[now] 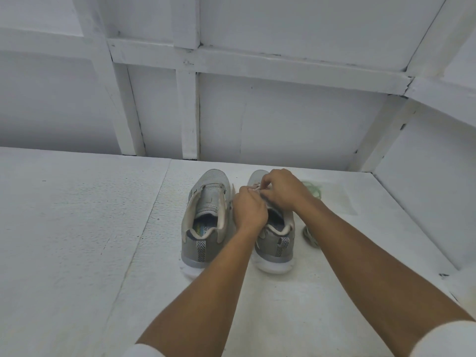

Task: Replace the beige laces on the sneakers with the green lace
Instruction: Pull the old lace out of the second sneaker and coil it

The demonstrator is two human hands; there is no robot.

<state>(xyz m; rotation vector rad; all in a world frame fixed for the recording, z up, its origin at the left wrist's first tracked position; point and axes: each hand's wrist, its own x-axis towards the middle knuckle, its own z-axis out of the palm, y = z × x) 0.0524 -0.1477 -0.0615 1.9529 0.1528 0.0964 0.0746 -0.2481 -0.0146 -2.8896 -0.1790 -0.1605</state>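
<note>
The left hand (248, 210) and right hand (279, 189) are curled on the right grey mesh sneaker (275, 243), its beige lace (257, 188) pinched by both. A pale green lace (313, 189) is laid just beside it.

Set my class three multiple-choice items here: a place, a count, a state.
1. Where does the green lace lie?
A. beyond the right sneaker
B. inside the left sneaker
C. left of both

2. How many sneakers stand on the table?
A. one
B. two
C. three

3. What are the left hand and right hand doing?
A. resting flat
B. pinching the beige lace on the right sneaker
C. holding the green lace

1 A: it lies to that shoe's right.
2 B: left sneaker and right sneaker stand side by side.
3 B: curled fingers meet at its eyelets.
</note>
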